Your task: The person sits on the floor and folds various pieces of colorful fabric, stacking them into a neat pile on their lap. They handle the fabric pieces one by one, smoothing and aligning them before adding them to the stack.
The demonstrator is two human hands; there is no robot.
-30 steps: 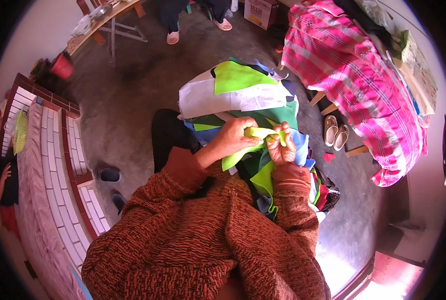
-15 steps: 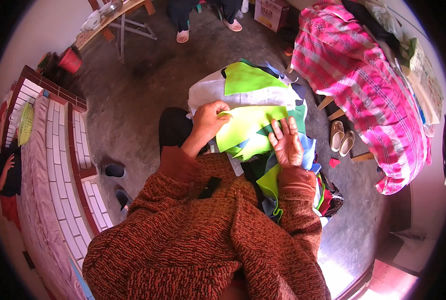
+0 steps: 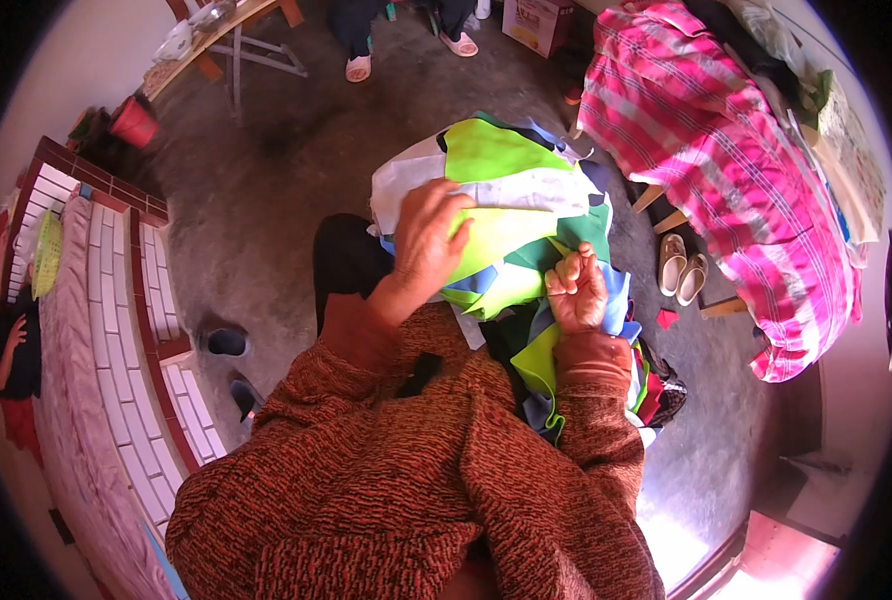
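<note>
Across my lap lies a heap of cloth pieces in lime green, white, blue and dark green. My left hand (image 3: 428,238) rests over the left side of a lime-green cloth piece (image 3: 501,230), its fingers stretched out and a little apart. At the right end of that piece, my right hand (image 3: 578,292) is closed, with thumb and fingers pinching what looks like its corner. Beyond it are a white cloth (image 3: 526,193) and a larger lime-green piece (image 3: 496,150). More scraps (image 3: 538,365) hang beside my right wrist.
A pink plaid cloth (image 3: 686,150) covers furniture on the right, with beige shoes (image 3: 680,270) below. Dark shoes (image 3: 228,342) stand at left beside a white-tiled ledge (image 3: 116,320). Another person's slippered feet (image 3: 359,68) are at the far side. A person's arm (image 3: 14,345) shows at the left edge.
My left hand has let go of the cloth's left corner and spread over it. My right hand, flat and open before, has closed at the right end. The lime-green piece has shifted slightly.
</note>
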